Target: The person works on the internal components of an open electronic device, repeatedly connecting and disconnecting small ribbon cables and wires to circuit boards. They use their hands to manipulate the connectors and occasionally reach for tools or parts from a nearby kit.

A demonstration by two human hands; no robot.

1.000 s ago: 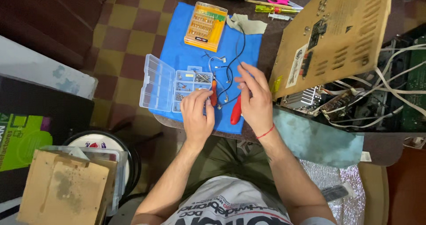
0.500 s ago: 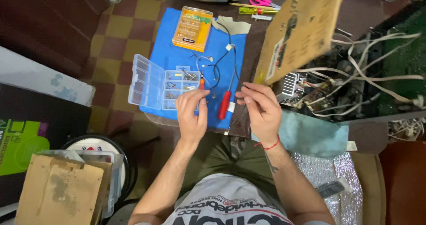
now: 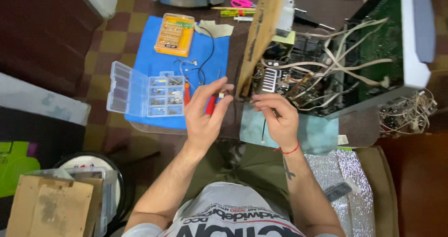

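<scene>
Left hand (image 3: 204, 113) pinches small white connector (image 3: 221, 95) over table's near edge, beside red-handled tool (image 3: 211, 104). Right hand (image 3: 276, 115) grips thin black wire (image 3: 263, 129). Opened chassis (image 3: 326, 73) exposed, wiring loose; reassembly not begun. Parts organizer (image 3: 144, 96) open on blue mat (image 3: 144, 62).

Small pale part (image 3: 221, 95), pinched at left hand (image 3: 204, 113) fingertips, above bench near edge beside blue mat's right edge. Thin black wire (image 3: 264, 129), pinched in right hand (image 3: 276, 117), hangs straight down over teal cloth at bench's near edge.
</scene>
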